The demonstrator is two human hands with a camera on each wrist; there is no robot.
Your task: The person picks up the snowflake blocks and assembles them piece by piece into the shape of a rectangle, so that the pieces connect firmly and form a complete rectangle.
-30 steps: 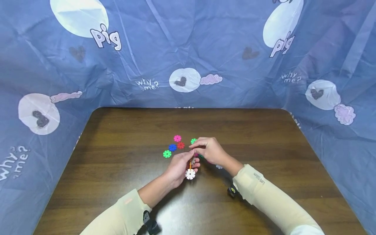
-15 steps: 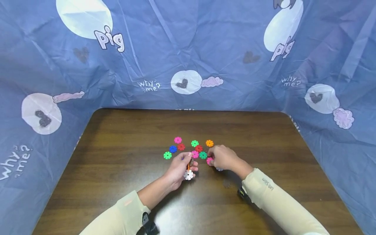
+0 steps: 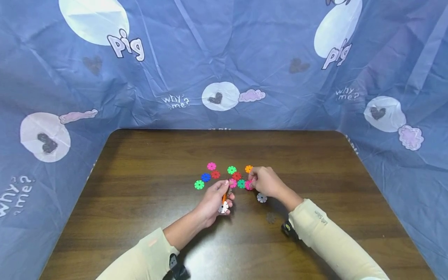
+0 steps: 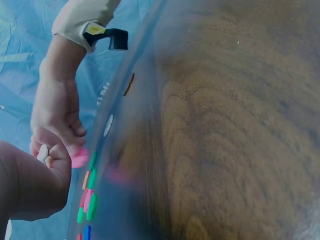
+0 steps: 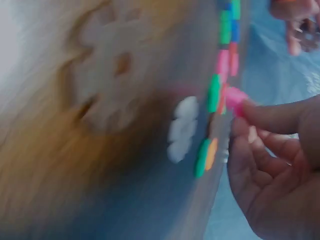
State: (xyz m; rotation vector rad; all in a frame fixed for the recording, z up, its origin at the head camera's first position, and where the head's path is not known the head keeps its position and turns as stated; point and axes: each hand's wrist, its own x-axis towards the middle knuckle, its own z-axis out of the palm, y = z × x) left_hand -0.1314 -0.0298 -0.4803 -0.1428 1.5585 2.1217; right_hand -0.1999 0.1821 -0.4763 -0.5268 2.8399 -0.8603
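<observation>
My left hand (image 3: pixel 214 200) holds a small joined cluster of notched plastic discs: a white disc (image 3: pixel 223 207), an orange disc (image 3: pixel 224 197) seen nearly edge-on, and a see-through brownish disc (image 5: pixel 307 31) by the fingers. To the right, my right hand (image 3: pixel 267 182) pinches a pink notched disc (image 5: pixel 235 100) between thumb and fingertips; in the right wrist view it appears lifted off the table. Just left of that hand lie a teal disc (image 3: pixel 241 184), a second pink disc (image 3: pixel 233 183) and a red disc (image 3: pixel 237 176). An orange disc (image 3: pixel 249 169) lies behind its fingertips.
On the wooden table (image 3: pixel 157 155), several more discs lie left of centre: pink (image 3: pixel 211 166), red (image 3: pixel 215 174), blue (image 3: pixel 205 177) and green (image 3: pixel 199 184). Another green disc (image 3: pixel 231 170) is farther back. A white disc (image 3: pixel 261 198) and a see-through disc (image 3: pixel 270 217) lie nearer the person.
My right hand has left the cluster in the left hand, moved right to the table and picked up a pink disc. The left hand stays nearly in place; its white disc has turned slightly.
</observation>
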